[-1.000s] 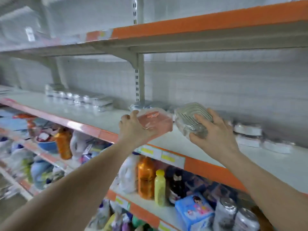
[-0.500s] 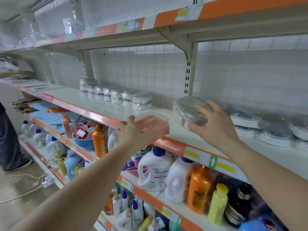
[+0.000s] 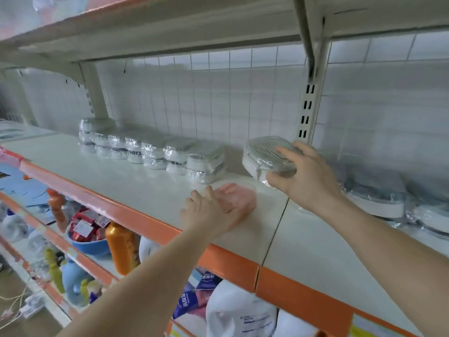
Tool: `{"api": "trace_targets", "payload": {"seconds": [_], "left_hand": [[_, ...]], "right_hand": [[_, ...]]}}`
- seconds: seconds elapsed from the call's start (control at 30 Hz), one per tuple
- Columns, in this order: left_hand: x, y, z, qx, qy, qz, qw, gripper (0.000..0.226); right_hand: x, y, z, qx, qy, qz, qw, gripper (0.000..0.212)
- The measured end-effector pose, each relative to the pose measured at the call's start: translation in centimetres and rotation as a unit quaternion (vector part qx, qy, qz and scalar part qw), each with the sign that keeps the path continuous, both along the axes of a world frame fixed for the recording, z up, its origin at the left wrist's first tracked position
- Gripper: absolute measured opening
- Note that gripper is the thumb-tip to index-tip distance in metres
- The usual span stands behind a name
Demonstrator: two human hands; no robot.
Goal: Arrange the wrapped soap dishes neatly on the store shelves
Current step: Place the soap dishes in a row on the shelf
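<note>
My right hand (image 3: 305, 173) grips a wrapped white soap dish (image 3: 263, 155) with a slotted grey top, tilted just above the white shelf (image 3: 136, 181), right of the stacked row. My left hand (image 3: 209, 211) holds a wrapped pink soap dish (image 3: 239, 197) low over the shelf near its front; I cannot tell whether it touches the surface. A row of wrapped white soap dishes (image 3: 155, 148), stacked two high, runs along the back wall to the left. More wrapped white dishes (image 3: 379, 198) lie loosely on the shelf at the right.
An upper shelf (image 3: 170, 27) overhangs closely, held by a slotted upright (image 3: 307, 105). The shelf's orange front edge (image 3: 243, 266) runs across. Lower shelves hold detergent jugs (image 3: 238, 312), an orange bottle (image 3: 121, 249) and a blue bowl (image 3: 90, 244) of packets.
Both hands have moved left along the shelf and lower. The pink dish has come down close to the shelf surface. The white dish now sits just right of the stacked row.
</note>
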State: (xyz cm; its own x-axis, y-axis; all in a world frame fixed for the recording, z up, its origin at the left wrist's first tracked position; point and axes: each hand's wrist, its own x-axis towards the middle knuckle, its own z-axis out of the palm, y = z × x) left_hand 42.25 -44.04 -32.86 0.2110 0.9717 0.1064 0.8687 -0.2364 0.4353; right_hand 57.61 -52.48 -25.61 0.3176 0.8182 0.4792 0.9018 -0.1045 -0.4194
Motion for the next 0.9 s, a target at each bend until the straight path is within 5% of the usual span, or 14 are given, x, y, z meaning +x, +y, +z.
{"api": "trace_targets", "payload": {"seconds": [0.13,0.33,0.6,0.9], "left_hand": [[0.1,4.2,1.2,0.004,0.097,-0.114,0.989,0.103],[-1.7,9.4,2.6,-0.01,0.151,-0.348,0.925,0.091],[5.1,11.1,-0.7,0.117,0.049,-0.319,0.939,0.081],[8.5,11.6,-0.8,0.065,0.008,-0.374,0.925,0.086]], "right_hand": [[-0.1,2.2,-0.1,0.016,0.006,-0.045,0.999,0.062],[-1.9,3.8,0.5,0.026,0.013,-0.132,0.991,0.059],[-4.1,3.4,1.4,0.044,-0.005,-0.231,0.972,0.057],[-3.7,3.0,1.3,0.019,-0.032,-0.257,0.966,0.059]]}}
